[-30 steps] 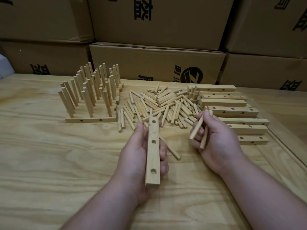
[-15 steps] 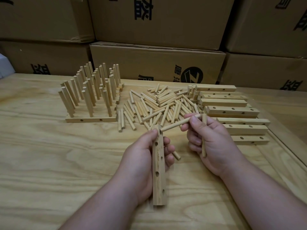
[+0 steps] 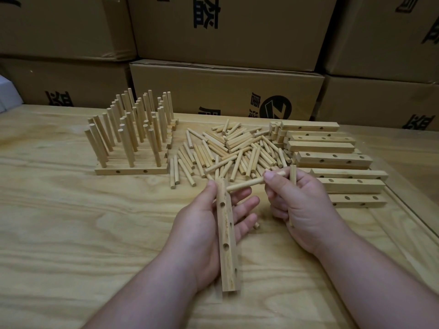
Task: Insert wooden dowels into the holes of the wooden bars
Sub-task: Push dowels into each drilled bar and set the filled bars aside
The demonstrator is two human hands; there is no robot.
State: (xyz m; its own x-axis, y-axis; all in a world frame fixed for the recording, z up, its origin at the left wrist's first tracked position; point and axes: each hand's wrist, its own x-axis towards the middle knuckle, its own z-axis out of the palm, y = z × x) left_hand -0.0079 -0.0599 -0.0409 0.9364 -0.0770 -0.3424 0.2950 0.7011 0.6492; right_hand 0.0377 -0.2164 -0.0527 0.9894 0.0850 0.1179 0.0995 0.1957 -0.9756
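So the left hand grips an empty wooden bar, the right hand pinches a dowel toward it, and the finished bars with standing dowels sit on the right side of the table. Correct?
Not quite. The head view shows the finished bars with standing dowels on the left side of the table, not the right. The rest holds: the left hand grips the empty wooden bar, and the right hand pinches a dowel toward it.

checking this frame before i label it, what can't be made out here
Head view:
- Far end of the held bar: covered by the left hand.
- Spare dowel: its middle hidden inside the right hand.
- Dowel tip: whether it touches a hole is unclear.
- Cardboard boxes: print cut by frame edges.
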